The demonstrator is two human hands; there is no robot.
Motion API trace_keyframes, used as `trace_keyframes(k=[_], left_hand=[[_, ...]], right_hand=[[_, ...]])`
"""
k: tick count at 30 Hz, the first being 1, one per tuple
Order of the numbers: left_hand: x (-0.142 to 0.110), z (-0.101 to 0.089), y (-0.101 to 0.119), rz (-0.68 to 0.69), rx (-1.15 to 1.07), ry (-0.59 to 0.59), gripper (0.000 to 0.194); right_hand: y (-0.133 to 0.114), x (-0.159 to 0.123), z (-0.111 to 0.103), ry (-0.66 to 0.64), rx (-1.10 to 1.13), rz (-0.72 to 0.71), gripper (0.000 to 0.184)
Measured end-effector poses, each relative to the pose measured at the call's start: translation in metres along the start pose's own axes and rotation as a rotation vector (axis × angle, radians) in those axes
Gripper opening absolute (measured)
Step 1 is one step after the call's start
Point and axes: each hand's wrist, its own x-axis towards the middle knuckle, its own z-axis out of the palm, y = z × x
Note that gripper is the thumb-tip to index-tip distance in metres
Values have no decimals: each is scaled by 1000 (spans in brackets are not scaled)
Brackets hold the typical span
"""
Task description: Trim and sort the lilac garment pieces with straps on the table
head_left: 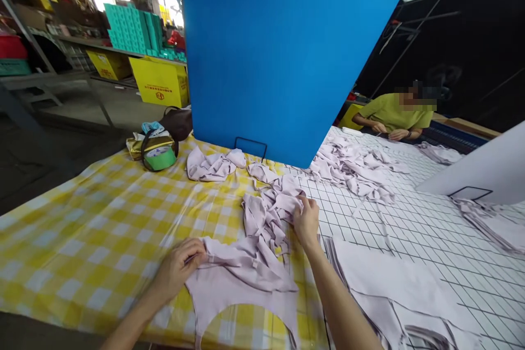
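Note:
A pale lilac garment (241,284) with cut-out curves and straps lies spread on the yellow checked cloth in front of me. My left hand (182,262) is closed on its upper left edge, thumb and fingers pinching the fabric. Farther off, my right hand (307,220) reaches to a crumpled heap of lilac garments (268,208), its fingers closed on the fabric at the heap's right side. Small pale tags (255,264) show on the near garment. Another crumpled lilac piece (213,165) rests behind, by the blue board.
A blue board (279,60) stands upright across the table. Stacked lilac pieces (394,284) lie right on the white gridded cloth (414,224). Green tape (159,158) and a dark bag (178,123) sit at the left edge. A co-worker (394,115) sits across the table.

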Motion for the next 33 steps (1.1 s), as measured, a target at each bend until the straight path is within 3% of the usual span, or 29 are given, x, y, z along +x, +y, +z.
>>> trace_keyframes(k=[5,9,16,19,21,24,28,29,31,33], left_hand=[[1,2,0,3,19,6,32],[0,5,0,2,26,29,36],[-2,8,3,-49,-1,119,24],[4,20,16,-55,-47,258,18],[13,32,33,-20,-104,281,22],[28,48,67,15,-258,165,30],[45,57,103,50,-491,-72,61],[49,57,107,61,-536,-153,60],[53,55,113,49,-601,-305,40],[54,50,114,-7,-681,-388,22]], right_hand=[[-12,34,15,-156,-37,-230,27],[-22,49,8,-258,-30,-270,14],[-41,34,-65,-323,77,-142,34],[-61,18,-93,-393,277,-75,38],[-77,7,-104,-451,400,-42,39],[-99,-8,-112,-551,485,-26,40],[-119,-23,-121,-606,595,10,37],[-121,-25,-124,-609,629,34,37],[-125,-27,-132,-603,706,105,35],[-125,-27,-140,-572,788,193,34]])
